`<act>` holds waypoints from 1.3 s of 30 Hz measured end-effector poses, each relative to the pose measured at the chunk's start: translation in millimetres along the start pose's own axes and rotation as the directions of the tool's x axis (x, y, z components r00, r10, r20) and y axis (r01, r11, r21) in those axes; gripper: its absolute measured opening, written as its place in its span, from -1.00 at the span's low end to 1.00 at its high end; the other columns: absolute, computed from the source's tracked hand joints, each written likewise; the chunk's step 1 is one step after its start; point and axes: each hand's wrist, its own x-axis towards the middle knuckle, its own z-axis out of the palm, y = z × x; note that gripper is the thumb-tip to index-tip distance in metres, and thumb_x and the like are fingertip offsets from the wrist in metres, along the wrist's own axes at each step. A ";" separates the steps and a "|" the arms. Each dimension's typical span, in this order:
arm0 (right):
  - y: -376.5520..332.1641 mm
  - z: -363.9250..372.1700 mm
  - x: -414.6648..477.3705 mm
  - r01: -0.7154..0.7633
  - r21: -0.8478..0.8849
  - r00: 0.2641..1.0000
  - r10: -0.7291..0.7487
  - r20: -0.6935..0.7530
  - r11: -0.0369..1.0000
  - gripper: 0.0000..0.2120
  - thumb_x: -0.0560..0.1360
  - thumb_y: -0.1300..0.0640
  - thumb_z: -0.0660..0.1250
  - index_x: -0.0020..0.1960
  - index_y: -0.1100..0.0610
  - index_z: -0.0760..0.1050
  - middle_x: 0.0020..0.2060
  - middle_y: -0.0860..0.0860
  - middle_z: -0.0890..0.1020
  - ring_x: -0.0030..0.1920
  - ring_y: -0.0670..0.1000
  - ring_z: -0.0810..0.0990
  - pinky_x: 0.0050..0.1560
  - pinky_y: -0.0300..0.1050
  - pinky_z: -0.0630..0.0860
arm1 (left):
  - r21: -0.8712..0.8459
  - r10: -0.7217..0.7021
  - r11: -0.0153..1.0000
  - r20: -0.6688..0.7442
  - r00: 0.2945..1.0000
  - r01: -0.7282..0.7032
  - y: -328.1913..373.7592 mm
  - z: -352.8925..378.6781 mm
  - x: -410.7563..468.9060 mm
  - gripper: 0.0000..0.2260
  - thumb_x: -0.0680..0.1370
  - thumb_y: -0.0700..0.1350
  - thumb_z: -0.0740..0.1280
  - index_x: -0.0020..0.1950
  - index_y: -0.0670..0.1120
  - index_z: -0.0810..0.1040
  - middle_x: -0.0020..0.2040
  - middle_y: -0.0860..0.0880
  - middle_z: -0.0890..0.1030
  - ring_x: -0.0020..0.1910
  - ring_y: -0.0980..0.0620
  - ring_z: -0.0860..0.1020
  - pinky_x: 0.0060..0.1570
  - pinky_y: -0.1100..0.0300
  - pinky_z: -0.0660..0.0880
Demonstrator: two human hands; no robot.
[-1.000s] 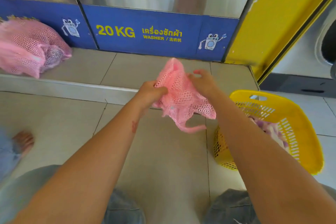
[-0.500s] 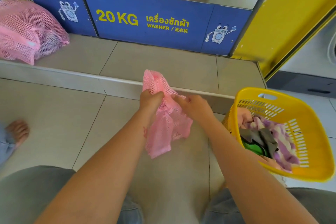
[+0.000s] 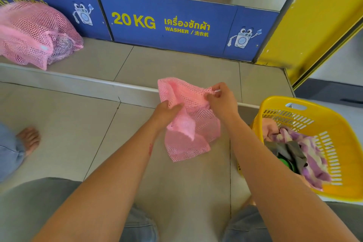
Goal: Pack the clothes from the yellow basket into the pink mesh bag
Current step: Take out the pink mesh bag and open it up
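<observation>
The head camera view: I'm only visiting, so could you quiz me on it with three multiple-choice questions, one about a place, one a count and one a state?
1. Where is the yellow basket?
A. On the floor, at the person's right.
B. On a shelf overhead.
C. On the person's lap.

2. How many pink mesh bags show?
A. One.
B. Two.
C. Three.

3. How is the pink mesh bag in the hands?
A. Stuffed full.
B. Spread flat on the ground.
C. Limp, gripped near its top.

Answers:
1 A: it stands on the floor, to the right of both hands.
2 B: one is held, and a filled bag lies on the ledge.
3 C: the left hand and right hand both grip it, and it hangs slack.
</observation>
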 end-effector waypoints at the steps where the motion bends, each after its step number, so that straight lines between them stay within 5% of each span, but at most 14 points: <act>1: -1.6 -4.2 3.7 0.021 -0.014 1.000 -0.021 -0.001 1.000 -0.89 0.55 0.14 0.33 0.03 0.05 0.40 -0.23 0.00 0.57 -0.30 0.07 0.61 -0.42 -0.15 0.38 | 0.214 -0.064 0.975 0.053 0.997 0.052 -4.0 -3.7 -0.8 -0.37 0.66 0.20 0.27 0.59 -0.17 0.34 0.54 -0.19 0.46 0.46 -0.24 0.49 0.42 -0.11 0.47; 4: -5.0 -11.6 12.5 0.094 -0.100 0.995 -0.090 0.045 0.991 -0.91 0.56 0.13 0.32 0.05 0.04 0.45 -0.19 0.04 0.60 -0.24 0.12 0.65 -0.36 -0.12 0.42 | 0.696 -0.081 0.706 -0.108 0.991 0.133 -16.6 -8.1 -4.8 -0.26 0.63 0.32 0.19 0.63 -0.15 0.19 0.57 -0.22 0.33 0.51 -0.29 0.38 0.42 -0.13 0.39; 7: -9.1 -16.1 14.7 0.175 -0.156 0.980 -0.157 0.121 0.972 -0.91 0.56 0.13 0.32 0.06 0.04 0.49 -0.17 0.03 0.61 -0.29 0.02 0.57 -0.36 -0.18 0.40 | 0.612 0.266 0.788 -0.243 0.933 -0.065 -10.3 -1.6 -6.4 -0.49 0.68 0.13 0.25 0.53 -0.13 0.32 0.50 -0.21 0.39 0.46 -0.27 0.41 0.41 -0.12 0.36; 10: -11.3 -17.1 14.9 0.199 -0.173 0.969 -0.167 0.184 0.965 -0.87 0.56 0.15 0.32 0.09 0.03 0.56 -0.15 0.01 0.62 -0.30 -0.08 0.57 -0.31 -0.22 0.44 | 0.504 0.472 0.783 -0.098 0.876 -0.365 10.2 11.3 -1.0 -0.53 0.72 0.03 0.23 0.59 -0.11 0.33 0.59 -0.16 0.34 0.57 -0.15 0.31 0.54 -0.01 0.25; 13: -11.8 -17.0 14.0 0.216 -0.122 0.959 -0.187 0.215 0.969 -0.84 0.55 0.21 0.32 0.10 0.08 0.59 -0.13 0.09 0.66 -0.23 -0.01 0.60 -0.22 -0.19 0.50 | 0.349 0.431 0.844 0.009 0.902 -0.407 31.2 25.4 4.3 -0.59 0.75 0.04 0.14 0.56 -0.07 0.40 0.53 -0.11 0.46 0.50 -0.09 0.42 0.48 0.03 0.34; 17: -10.5 -18.0 13.8 0.164 -0.005 0.961 -0.158 0.228 0.987 -0.82 0.55 0.23 0.33 0.14 0.12 0.56 -0.11 0.13 0.68 -0.17 0.06 0.64 -0.14 -0.13 0.57 | 0.200 0.337 0.922 0.008 0.942 -0.332 36.8 34.1 13.7 -0.65 0.72 0.07 0.21 0.22 -0.20 0.58 0.00 -0.04 0.58 -0.02 -0.02 0.51 -0.05 0.15 0.42; 22: -1.9 -16.6 16.0 0.083 0.137 0.972 -0.111 0.209 0.987 -0.85 0.54 0.29 0.34 0.11 0.23 0.53 -0.19 0.04 0.61 -0.26 -0.07 0.59 -0.31 -0.32 0.51 | 0.085 0.356 0.933 -0.084 0.931 -0.349 30.7 31.2 18.7 -0.78 0.68 -0.06 0.33 0.02 -0.22 0.58 -0.16 -0.06 0.56 -0.17 0.00 0.47 -0.11 0.13 0.41; 28: 7.9 -10.5 18.3 0.144 -0.048 0.961 -0.129 0.246 0.988 -0.88 0.53 0.18 0.34 0.01 0.18 0.62 -0.12 0.06 0.67 -0.15 -0.02 0.59 -0.05 -0.13 0.51 | 0.132 0.421 0.905 -0.135 0.897 -0.404 32.5 22.6 19.3 -0.75 0.69 -0.07 0.30 0.11 -0.25 0.62 -0.04 -0.07 0.62 -0.08 -0.01 0.55 -0.05 0.16 0.48; 31: 5.8 -8.5 18.2 0.244 -0.156 0.954 -0.209 0.215 0.957 -0.88 0.55 0.11 0.31 -0.06 0.14 0.58 -0.21 0.01 0.61 -0.22 -0.05 0.50 -0.18 -0.14 0.42 | 0.167 0.450 0.888 -0.128 0.884 -0.428 37.4 21.3 16.7 -0.76 0.70 -0.06 0.29 0.11 -0.21 0.65 -0.05 -0.04 0.63 -0.08 0.03 0.54 -0.10 0.25 0.44; 35: 0.5 -9.8 17.0 0.488 -0.451 0.873 -0.414 0.258 0.747 -0.81 0.59 0.07 0.22 -0.06 0.15 0.53 -0.16 0.04 0.63 -0.13 0.07 0.55 -0.13 -0.04 0.50 | 0.263 0.489 0.859 -0.173 0.855 -0.439 40.1 19.6 19.0 -0.74 0.70 -0.06 0.29 0.08 -0.23 0.67 -0.04 -0.12 0.67 -0.06 -0.01 0.56 -0.05 0.15 0.45; 39: -7.2 -9.9 13.0 0.529 -0.572 0.848 -0.421 0.322 0.627 -0.72 0.64 0.04 0.08 -0.01 0.19 0.48 -0.15 0.10 0.60 -0.13 0.16 0.56 -0.11 0.02 0.48 | 0.323 0.512 0.841 -0.212 0.832 -0.435 40.4 17.6 20.0 -0.79 0.68 -0.06 0.32 -0.06 -0.14 0.62 -0.13 -0.04 0.60 -0.15 0.02 0.51 -0.25 0.34 0.36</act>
